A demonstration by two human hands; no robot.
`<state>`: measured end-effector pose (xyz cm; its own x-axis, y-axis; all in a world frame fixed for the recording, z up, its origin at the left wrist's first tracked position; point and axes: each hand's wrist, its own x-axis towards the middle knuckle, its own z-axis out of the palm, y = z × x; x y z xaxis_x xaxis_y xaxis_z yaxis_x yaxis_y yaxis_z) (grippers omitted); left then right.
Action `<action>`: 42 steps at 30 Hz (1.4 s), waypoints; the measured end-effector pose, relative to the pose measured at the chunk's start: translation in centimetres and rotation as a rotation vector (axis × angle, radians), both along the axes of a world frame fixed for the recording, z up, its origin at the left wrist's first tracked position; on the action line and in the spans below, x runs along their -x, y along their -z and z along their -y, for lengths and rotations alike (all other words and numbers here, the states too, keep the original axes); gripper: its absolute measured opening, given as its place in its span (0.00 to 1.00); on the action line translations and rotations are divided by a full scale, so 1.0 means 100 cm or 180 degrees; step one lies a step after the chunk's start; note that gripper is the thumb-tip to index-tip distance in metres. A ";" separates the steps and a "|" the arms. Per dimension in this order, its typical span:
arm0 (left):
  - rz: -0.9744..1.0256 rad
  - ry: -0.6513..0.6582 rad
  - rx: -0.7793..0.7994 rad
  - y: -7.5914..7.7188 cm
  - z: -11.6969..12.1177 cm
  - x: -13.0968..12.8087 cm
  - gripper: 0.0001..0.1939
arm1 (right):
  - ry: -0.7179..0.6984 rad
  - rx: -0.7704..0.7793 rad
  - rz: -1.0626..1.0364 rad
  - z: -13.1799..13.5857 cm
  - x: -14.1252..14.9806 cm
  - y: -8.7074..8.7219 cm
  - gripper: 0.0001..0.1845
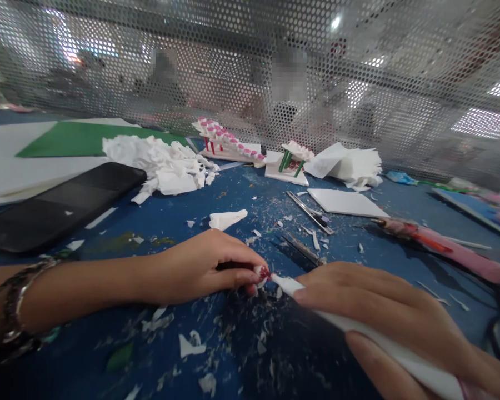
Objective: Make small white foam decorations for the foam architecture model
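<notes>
My left hand [208, 261] comes in from the left and is closed, pinching a small red-and-white piece [262, 273] between thumb and fingers. My right hand [383, 300] is wrapped round a long white tapered stick [289, 285]; its narrow tip meets or nearly meets the red face of the small piece. What the stick is made of I cannot tell. Just beyond the right fingers lie dark-tipped tweezers [302, 249], partly hidden by them. A folded white scrap [227, 219] rests past my left hand.
A black phone [62, 203] and crumpled white tissue [162, 161] lie left. Small stands with pink-and-white pieces [229, 139] and green posts [290, 162] are at the back. Right are metal tweezers [308, 211], a white block [345, 202] and a pink-handled corded tool [454, 247]. Perforated mesh [241, 66] rises behind.
</notes>
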<state>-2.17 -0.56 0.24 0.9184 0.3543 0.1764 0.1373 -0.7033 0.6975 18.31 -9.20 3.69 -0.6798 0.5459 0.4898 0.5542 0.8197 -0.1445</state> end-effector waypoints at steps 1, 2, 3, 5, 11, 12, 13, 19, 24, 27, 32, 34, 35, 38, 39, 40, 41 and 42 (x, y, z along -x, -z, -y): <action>-0.0005 0.0008 0.0002 0.000 0.000 0.000 0.08 | 0.0004 -0.0046 -0.0018 0.000 0.001 0.000 0.18; -0.0012 0.0010 0.0006 -0.001 0.000 0.000 0.08 | 0.0004 -0.0055 -0.0001 0.000 0.001 -0.001 0.18; -0.0021 0.0011 0.0017 -0.001 0.001 0.000 0.08 | 0.0013 -0.0052 0.0029 0.000 0.002 -0.001 0.18; -0.0051 0.0005 0.0040 -0.002 0.002 0.000 0.09 | 0.0032 -0.0029 0.0111 -0.001 0.001 -0.002 0.19; -0.0091 -0.0030 0.0095 -0.003 0.003 0.000 0.10 | 0.0073 -0.0093 0.0117 0.000 0.001 -0.001 0.18; -0.0112 -0.0036 0.0111 -0.003 0.003 0.000 0.10 | 0.0077 -0.0077 0.0121 0.000 0.001 0.001 0.18; -0.0127 -0.0042 0.0126 -0.003 0.003 -0.001 0.10 | 0.0098 -0.0073 0.0089 0.000 0.002 0.002 0.17; -0.0250 -0.0094 -0.0080 -0.005 0.005 -0.001 0.13 | 0.0225 -0.0144 0.0079 -0.002 0.005 0.004 0.18; -0.0370 -0.0210 -0.0214 -0.002 0.005 -0.001 0.15 | 0.0264 -0.0252 -0.0011 -0.001 0.004 0.011 0.16; -0.0382 -0.0335 -0.0081 0.000 0.005 -0.003 0.16 | 0.0313 -0.0229 -0.0256 0.002 0.003 0.020 0.16; -0.0342 -0.0467 0.0082 0.002 0.007 -0.003 0.12 | 0.0376 -0.0393 -0.0124 0.003 0.006 0.017 0.16; -0.0278 -0.0404 0.0125 0.001 0.007 -0.002 0.10 | 0.0366 -0.0512 0.0076 0.002 0.006 0.011 0.16; -0.0248 -0.0369 0.0152 0.001 0.006 -0.002 0.10 | 0.0351 -0.0535 0.0145 0.001 0.006 0.008 0.16; -0.0203 -0.0330 0.0284 0.001 0.005 -0.001 0.09 | 0.0345 -0.0465 0.0111 0.001 0.004 0.002 0.15; -0.0197 -0.0342 0.0362 0.001 0.005 -0.001 0.09 | 0.0369 -0.0420 0.0076 0.001 0.002 0.001 0.15; -0.0185 -0.0374 0.0438 0.002 0.005 -0.001 0.09 | 0.0375 -0.0364 0.0082 0.001 0.001 0.001 0.15; -0.0146 -0.0417 0.0497 0.002 0.004 -0.001 0.09 | 0.0363 -0.0317 0.0118 0.001 0.000 0.001 0.16; -0.0105 -0.0466 0.0534 0.003 0.004 -0.001 0.10 | 0.0340 -0.0247 0.0191 0.001 -0.002 0.001 0.17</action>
